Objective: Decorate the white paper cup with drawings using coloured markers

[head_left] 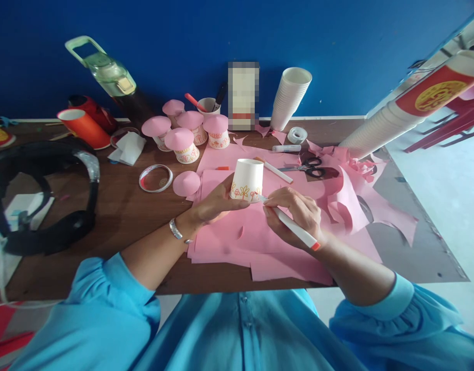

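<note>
We hold the upturned white paper cup (247, 179) with left hand (214, 205), fingers closed on its lower rim. Right hand (294, 214) fingers grip a white marker pen with orange end (293, 228), tip touching the cup's rim beside the orange drawings. Pink paper sheets (237, 242) lie under both hands on the brown desk (121, 211).

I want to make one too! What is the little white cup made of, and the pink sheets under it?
The cup looks like thin paper: matt white, with a drawn pattern along its rim, held upside down by the left hand. The pink sheets look like craft paper: flat, matt, with cut curved edges. The marker in the right hand seems smooth plastic.
</note>
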A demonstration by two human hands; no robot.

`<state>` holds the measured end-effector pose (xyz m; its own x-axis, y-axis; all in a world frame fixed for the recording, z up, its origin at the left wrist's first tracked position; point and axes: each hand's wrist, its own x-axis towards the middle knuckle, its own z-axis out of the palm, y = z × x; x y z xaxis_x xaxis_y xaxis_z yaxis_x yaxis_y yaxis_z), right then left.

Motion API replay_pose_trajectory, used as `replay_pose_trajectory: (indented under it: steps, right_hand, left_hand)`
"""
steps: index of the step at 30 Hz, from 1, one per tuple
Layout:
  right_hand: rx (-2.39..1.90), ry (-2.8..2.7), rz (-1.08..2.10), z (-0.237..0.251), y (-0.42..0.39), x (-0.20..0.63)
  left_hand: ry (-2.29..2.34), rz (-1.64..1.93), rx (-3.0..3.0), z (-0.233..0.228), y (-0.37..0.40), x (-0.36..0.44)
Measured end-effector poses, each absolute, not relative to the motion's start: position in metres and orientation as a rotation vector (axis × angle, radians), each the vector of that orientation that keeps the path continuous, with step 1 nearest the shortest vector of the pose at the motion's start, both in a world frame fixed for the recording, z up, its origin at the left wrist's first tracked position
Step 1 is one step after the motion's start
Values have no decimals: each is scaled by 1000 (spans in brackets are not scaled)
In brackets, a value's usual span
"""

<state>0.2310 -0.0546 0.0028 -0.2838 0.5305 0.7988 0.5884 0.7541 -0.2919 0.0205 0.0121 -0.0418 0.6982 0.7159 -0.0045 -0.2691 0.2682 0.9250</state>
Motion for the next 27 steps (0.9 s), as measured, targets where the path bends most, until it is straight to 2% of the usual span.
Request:
replay_pose_trajectory:
  steps: [27]
  right_hand:
    - [-835, -1952, -88, 5, -55, 230]
  left_hand:
    - [488, 710, 1114, -35, 9, 21]
